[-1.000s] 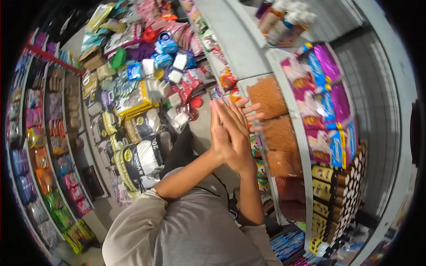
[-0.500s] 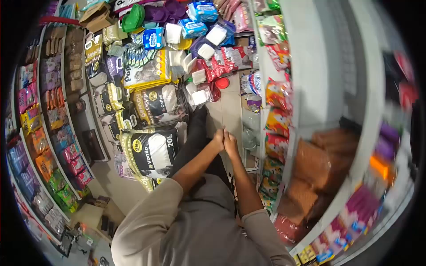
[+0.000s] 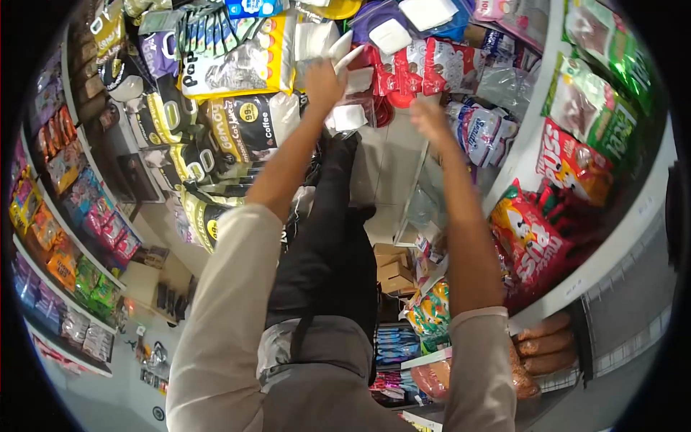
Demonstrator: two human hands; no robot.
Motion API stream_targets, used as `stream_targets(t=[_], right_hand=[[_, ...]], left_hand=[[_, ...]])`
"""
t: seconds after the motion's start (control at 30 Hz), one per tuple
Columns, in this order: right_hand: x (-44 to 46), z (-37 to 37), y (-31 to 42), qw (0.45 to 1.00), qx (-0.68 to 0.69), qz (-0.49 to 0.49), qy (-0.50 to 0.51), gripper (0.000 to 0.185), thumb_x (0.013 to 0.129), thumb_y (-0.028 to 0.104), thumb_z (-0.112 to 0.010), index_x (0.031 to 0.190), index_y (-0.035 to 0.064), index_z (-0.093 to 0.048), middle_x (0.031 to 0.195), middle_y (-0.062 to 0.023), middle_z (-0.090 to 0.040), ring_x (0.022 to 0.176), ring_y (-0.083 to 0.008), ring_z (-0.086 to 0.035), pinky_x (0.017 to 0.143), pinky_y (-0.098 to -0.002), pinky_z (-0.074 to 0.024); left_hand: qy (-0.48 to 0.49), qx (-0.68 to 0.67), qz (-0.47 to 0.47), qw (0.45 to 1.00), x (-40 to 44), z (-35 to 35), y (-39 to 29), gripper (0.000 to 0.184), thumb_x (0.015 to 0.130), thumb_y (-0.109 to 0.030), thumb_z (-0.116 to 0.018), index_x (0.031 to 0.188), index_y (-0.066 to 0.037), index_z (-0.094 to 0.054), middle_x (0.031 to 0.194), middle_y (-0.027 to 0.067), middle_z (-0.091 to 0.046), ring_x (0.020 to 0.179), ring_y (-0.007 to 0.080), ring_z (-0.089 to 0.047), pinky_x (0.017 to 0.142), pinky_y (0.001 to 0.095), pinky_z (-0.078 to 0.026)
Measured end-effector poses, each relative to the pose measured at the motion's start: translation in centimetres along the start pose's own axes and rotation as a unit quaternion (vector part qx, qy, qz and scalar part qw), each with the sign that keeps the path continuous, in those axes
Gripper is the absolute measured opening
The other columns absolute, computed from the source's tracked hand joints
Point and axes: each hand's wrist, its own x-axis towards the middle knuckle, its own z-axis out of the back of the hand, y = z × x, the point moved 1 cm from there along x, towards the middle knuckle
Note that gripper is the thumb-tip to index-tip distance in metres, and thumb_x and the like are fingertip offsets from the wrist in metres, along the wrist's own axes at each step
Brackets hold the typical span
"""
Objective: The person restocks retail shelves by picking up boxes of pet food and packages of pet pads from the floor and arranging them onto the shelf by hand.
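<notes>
My left hand [image 3: 325, 85] reaches forward to the white flat packs [image 3: 317, 42], with its back toward me. It overlaps them in view, and I cannot make out whether its fingers hold one. Just in front of it lies another white pack [image 3: 350, 117] in clear wrap. My right hand [image 3: 432, 124] is off to the right, smeared by motion, its fingers partly curled. The nearest things to it are a round red lid [image 3: 400, 99] and the red patterned packets [image 3: 453, 66]. Nothing plainly shows in that hand.
Left of my legs stand stacked cat litter bags [image 3: 248, 124] and a yellow-edged bag [image 3: 241, 61]. A shelf on the right holds red snack bags [image 3: 529, 234] and green bags [image 3: 594, 108]. Cardboard boxes [image 3: 394, 273] sit below it. Packed shelves [image 3: 72, 187] line the left. Tiled floor [image 3: 389, 169] shows between.
My hands were together over the floor; now they are apart and farther forward, the left at the white packs, the right near the red packets. My view has shifted closer to the pile.
</notes>
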Motion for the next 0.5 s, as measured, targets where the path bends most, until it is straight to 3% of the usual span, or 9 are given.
stream_targets(t=[0.07, 0.13, 0.2, 0.23, 0.3, 0.33, 0.4, 0.5], right_hand=[[3.1, 2.7, 3.0, 1.0, -0.002, 0.005, -0.004, 0.042, 0.093, 0.037, -0.054, 0.125, 0.0091, -0.059, 0.112, -0.007, -0.067, 0.09, -0.0128, -0.066, 0.074, -0.0266, -0.0493], [4.9, 4.4, 5.1, 0.999, 0.004, 0.033, -0.031, 0.043, 0.093, 0.038, -0.054, 0.124, 0.008, -0.059, 0.109, -0.0058, -0.067, 0.088, -0.0133, -0.066, 0.07, -0.027, -0.0499], [5.2, 4.6, 6.1, 0.996, 0.007, 0.066, -0.059, 0.043, 0.093, 0.038, -0.054, 0.122, 0.0068, -0.06, 0.106, -0.0045, -0.068, 0.085, -0.0139, -0.066, 0.066, -0.0273, -0.0505], [4.8, 4.1, 6.3, 0.996, 0.042, 0.053, -0.061, 0.043, 0.093, 0.038, -0.054, 0.122, 0.0064, -0.06, 0.105, -0.0041, -0.068, 0.085, -0.014, -0.066, 0.066, -0.0275, -0.0505], [3.8, 3.0, 6.1, 0.992, 0.109, 0.029, -0.064, 0.045, 0.093, 0.039, -0.055, 0.122, 0.0055, -0.059, 0.102, -0.0034, -0.068, 0.084, -0.0141, -0.066, 0.066, -0.0278, -0.0505], [3.5, 2.1, 4.7, 0.994, 0.096, 0.024, -0.046, 0.044, 0.093, 0.04, -0.055, 0.119, 0.005, -0.061, 0.1, -0.0041, -0.068, 0.084, -0.0141, -0.066, 0.067, -0.0277, -0.0501], [2.5, -0.1, 2.1, 0.999, 0.031, 0.025, -0.005, 0.042, 0.092, 0.04, -0.057, 0.112, 0.0039, -0.064, 0.094, -0.0049, -0.068, 0.082, -0.0135, -0.065, 0.068, -0.0277, -0.0492], [0.9, -4.8, -4.1, 0.995, -0.053, 0.076, 0.023, 0.037, 0.092, 0.037, -0.059, 0.102, 0.0022, -0.066, 0.086, -0.0046, -0.066, 0.077, -0.0123, -0.062, 0.064, -0.0285, -0.0482]], left_hand=[[-0.116, 0.102, -0.013, 0.988, 5.2, 2.6, -0.2, 0.06, 0.076, -0.042, -0.069, 0.118, -0.001, -0.054, 0.118, 0.0236, -0.051, 0.107, 0.0407, -0.05, 0.089, 0.0509, -0.041], [-0.166, 0.122, -0.044, 0.978, 8.6, 4.0, 0.6, 0.066, 0.076, -0.044, -0.069, 0.121, 0.001, -0.05, 0.122, 0.0238, -0.048, 0.111, 0.0405, -0.047, 0.092, 0.0512, -0.038], [-0.217, 0.025, 0.102, 0.971, 11.0, 4.9, 1.5, 0.081, 0.072, -0.048, -0.073, 0.125, 0.004, -0.041, 0.12, 0.025, -0.043, 0.114, 0.0398, -0.042, 0.095, 0.0496, -0.034], [-0.22, 0.022, 0.104, 0.97, 11.7, 5.2, 2.0, 0.081, 0.072, -0.048, -0.073, 0.125, 0.004, -0.041, 0.12, 0.025, -0.043, 0.114, 0.0398, -0.042, 0.095, 0.0496, -0.034], [-0.344, -0.05, 0.164, 0.923, 12.7, 6.0, 3.2, 0.097, 0.064, -0.056, -0.078, 0.128, 0.004, -0.034, 0.115, 0.0238, -0.04, 0.112, 0.0385, -0.04, 0.095, 0.0492, -0.033], [-0.346, -0.054, 0.168, 0.921, 12.9, 7.0, 3.4, 0.097, 0.064, -0.056, -0.078, 0.128, 0.004, -0.034, 0.115, 0.0238, -0.04, 0.112, 0.0385, -0.04, 0.095, 0.0492, -0.033], [-0.325, -0.009, 0.279, 0.904, 13.5, 9.7, 3.7, 0.112, 0.06, -0.064, -0.079, 0.131, 0.005, -0.028, 0.121, 0.0307, -0.037, 0.114, 0.0399, -0.039, 0.098, 0.0513, -0.031], [-0.283, 0.037, 0.226, 0.931, 15.1, 10.5, 7.6, 0.111, 0.06, -0.067, -0.078, 0.129, 0.007, -0.032, 0.119, 0.0289, -0.04, 0.112, 0.0396, -0.039, 0.096, 0.0506, -0.032]])
